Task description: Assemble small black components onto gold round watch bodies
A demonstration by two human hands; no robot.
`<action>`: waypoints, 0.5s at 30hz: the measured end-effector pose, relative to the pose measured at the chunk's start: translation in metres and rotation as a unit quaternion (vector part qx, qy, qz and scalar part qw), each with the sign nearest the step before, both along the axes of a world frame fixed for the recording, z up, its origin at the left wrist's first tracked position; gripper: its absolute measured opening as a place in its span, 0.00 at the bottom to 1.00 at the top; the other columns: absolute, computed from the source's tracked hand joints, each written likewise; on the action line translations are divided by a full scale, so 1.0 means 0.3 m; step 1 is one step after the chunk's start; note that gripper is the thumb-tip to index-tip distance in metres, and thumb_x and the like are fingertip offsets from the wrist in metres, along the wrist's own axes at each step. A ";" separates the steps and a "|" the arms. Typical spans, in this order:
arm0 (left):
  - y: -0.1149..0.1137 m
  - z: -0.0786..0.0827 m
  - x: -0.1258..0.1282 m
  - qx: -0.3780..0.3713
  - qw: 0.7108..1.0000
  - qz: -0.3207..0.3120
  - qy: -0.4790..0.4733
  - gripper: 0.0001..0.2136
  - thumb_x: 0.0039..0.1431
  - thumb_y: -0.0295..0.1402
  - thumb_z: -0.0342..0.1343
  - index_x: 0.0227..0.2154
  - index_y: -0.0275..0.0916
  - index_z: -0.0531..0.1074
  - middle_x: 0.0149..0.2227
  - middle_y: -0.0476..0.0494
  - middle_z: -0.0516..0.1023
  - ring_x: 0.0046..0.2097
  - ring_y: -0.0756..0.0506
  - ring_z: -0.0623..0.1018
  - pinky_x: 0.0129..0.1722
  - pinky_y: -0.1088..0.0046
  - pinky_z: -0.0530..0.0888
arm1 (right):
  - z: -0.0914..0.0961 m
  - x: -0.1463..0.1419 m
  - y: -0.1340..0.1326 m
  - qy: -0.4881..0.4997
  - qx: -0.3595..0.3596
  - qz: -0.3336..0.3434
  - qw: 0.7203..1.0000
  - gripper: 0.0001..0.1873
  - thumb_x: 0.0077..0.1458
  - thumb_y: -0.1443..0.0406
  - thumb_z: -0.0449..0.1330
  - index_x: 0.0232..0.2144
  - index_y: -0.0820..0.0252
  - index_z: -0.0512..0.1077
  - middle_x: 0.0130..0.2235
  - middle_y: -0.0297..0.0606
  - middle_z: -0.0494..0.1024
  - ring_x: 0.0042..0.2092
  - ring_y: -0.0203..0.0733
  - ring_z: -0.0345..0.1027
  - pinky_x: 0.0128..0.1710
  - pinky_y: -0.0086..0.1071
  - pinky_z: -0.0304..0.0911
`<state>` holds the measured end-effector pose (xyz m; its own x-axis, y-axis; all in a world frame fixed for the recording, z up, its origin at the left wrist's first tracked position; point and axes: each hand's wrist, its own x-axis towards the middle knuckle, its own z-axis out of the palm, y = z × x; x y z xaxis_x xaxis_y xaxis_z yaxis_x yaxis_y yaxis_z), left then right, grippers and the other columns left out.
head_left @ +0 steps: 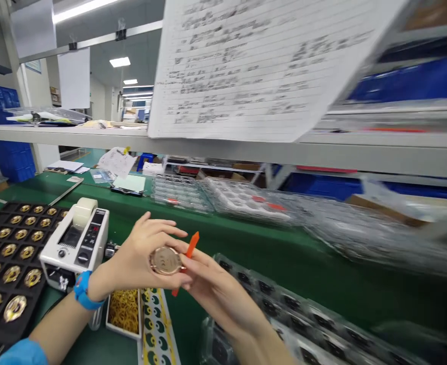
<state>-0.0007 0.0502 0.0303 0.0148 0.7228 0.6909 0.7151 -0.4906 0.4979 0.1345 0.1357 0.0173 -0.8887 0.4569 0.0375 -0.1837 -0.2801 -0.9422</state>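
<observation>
A round watch case is at the centre of the work, held up between both hands with its engraved metal back turned to the camera; the left hand has its thumb and fingers curled about the rim, gripping it; the right hand pinches near the case's right edge, with an orange pointed strip running between its fingers, though whether this strip is fixed to the case cannot be told; the back looks already fitted, so this piece seems partway through its handling, but the front is hidden and nothing shows whether it is finished. Below the hands sit a box of yellow rings and a sheet of round cut-outs; left of the left hand is a tape machine, and past it a black tray carries many gold rounds, seemingly left to be dealt with; right of the right hand, a clear tray holds dark parts, their stage unclear; beyond both hands lie more clear trays, too blurred to judge.
</observation>
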 end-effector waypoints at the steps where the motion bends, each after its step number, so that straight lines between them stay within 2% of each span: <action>1: -0.009 -0.003 0.000 -0.009 1.000 0.004 0.004 0.15 0.47 0.32 0.69 0.40 0.42 0.74 0.51 0.40 0.79 0.59 0.37 0.73 0.67 0.47 0.51 | -0.007 0.003 -0.004 -0.009 0.000 0.005 1.000 0.24 0.42 0.48 0.71 0.36 0.57 0.77 0.34 0.40 0.77 0.31 0.39 0.66 0.32 0.32 0.64; 4: -0.072 -0.035 -0.008 -0.048 0.998 0.034 -0.005 0.22 0.52 0.33 0.67 0.51 0.43 0.71 0.57 0.38 0.75 0.62 0.37 0.70 0.67 0.48 0.53 | -0.040 0.019 0.021 -0.023 0.052 0.008 0.998 0.19 0.47 0.48 0.67 0.35 0.54 0.77 0.33 0.41 0.76 0.29 0.41 0.66 0.29 0.36 0.67; 7: -0.194 -0.123 -0.022 -0.058 0.985 0.149 -0.067 0.24 0.61 0.34 0.58 0.60 0.43 0.63 0.62 0.39 0.69 0.63 0.39 0.69 0.65 0.54 0.62 | -0.099 0.004 0.140 -0.024 0.159 -0.031 0.987 0.17 0.49 0.47 0.63 0.32 0.51 0.78 0.30 0.44 0.74 0.24 0.42 0.63 0.23 0.38 0.65; 8: -0.246 -0.161 -0.026 -0.052 0.974 0.203 -0.087 0.21 0.63 0.34 0.56 0.59 0.43 0.65 0.61 0.39 0.71 0.62 0.40 0.71 0.62 0.57 0.67 | -0.126 -0.014 0.195 -0.053 0.193 -0.026 0.979 0.15 0.50 0.47 0.63 0.32 0.49 0.78 0.27 0.44 0.73 0.25 0.45 0.65 0.23 0.39 0.65; 10: -0.361 -0.240 -0.033 -0.027 0.945 0.310 -0.099 0.14 0.64 0.34 0.54 0.51 0.42 0.72 0.54 0.39 0.78 0.55 0.41 0.77 0.53 0.62 0.75 | -0.193 -0.066 0.304 -0.121 0.274 -0.050 0.953 0.13 0.45 0.49 0.67 0.25 0.49 0.76 0.22 0.42 0.71 0.22 0.43 0.63 0.17 0.36 0.57; 11: -0.422 -0.275 -0.039 -0.017 0.930 0.355 -0.097 0.10 0.63 0.34 0.53 0.45 0.41 0.74 0.50 0.38 0.80 0.52 0.41 0.79 0.51 0.61 0.76 | -0.231 -0.093 0.349 -0.160 0.311 -0.036 0.936 0.15 0.41 0.49 0.69 0.20 0.51 0.75 0.20 0.42 0.71 0.21 0.43 0.63 0.17 0.36 0.56; 12: -0.485 -0.303 -0.049 -0.011 0.914 0.395 -0.094 0.08 0.64 0.33 0.52 0.42 0.40 0.74 0.47 0.38 0.80 0.50 0.41 0.79 0.50 0.60 0.76 | -0.268 -0.117 0.385 -0.182 0.354 -0.034 0.917 0.16 0.41 0.50 0.68 0.17 0.51 0.73 0.19 0.41 0.70 0.20 0.41 0.62 0.19 0.37 0.56; 13: -0.548 -0.324 -0.064 -0.008 0.895 0.436 -0.094 0.08 0.64 0.32 0.50 0.40 0.40 0.74 0.46 0.37 0.80 0.49 0.40 0.79 0.51 0.58 0.75 | -0.303 -0.137 0.412 -0.166 0.386 -0.073 0.904 0.16 0.44 0.50 0.66 0.16 0.51 0.73 0.21 0.42 0.73 0.20 0.39 0.62 0.21 0.37 0.57; 15: -0.670 -0.340 -0.116 -0.017 0.854 0.511 -0.095 0.10 0.66 0.31 0.46 0.37 0.39 0.73 0.44 0.37 0.79 0.49 0.41 0.77 0.52 0.55 0.73 | -0.354 -0.165 0.445 -0.141 0.432 -0.140 0.880 0.21 0.48 0.51 0.64 0.11 0.53 0.69 0.17 0.43 0.71 0.19 0.37 0.60 0.23 0.39 0.53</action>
<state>-0.0355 -0.1507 -0.0717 -0.7457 0.3105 0.5896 0.6663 0.3586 0.6538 0.0851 0.2692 -0.0888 -0.7752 0.5694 0.2737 0.1444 0.5815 -0.8006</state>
